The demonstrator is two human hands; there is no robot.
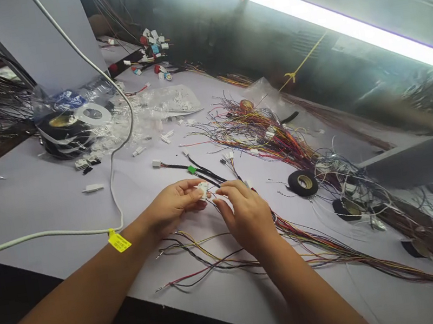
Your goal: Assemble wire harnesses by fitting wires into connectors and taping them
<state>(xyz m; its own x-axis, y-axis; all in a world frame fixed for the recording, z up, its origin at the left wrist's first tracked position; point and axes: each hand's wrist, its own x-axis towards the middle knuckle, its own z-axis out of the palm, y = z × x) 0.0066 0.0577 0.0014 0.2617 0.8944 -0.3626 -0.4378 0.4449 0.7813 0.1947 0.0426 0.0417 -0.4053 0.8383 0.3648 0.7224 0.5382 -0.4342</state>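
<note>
the left hand (172, 206) clamps a white connector (204, 189) between thumb and fingers, over the middle of the desk (42, 200) near its front edge. the right hand (245, 215) has its fingers drawn together at the connector; what they pinch is too small to tell. this looks like seating a wire, which calls for fine alignment. loose wires (216, 260) trail beneath both wrists, and a tape roll (302, 183) lies to the right.

No text can be read. The yellow tag (119, 241) on the white cable (47, 235) bears dark print, too small to make out. The plastic bag (67, 100) shows a blue printed patch, blurred. Any marking on the connector (203, 188) is too small to tell.
</note>
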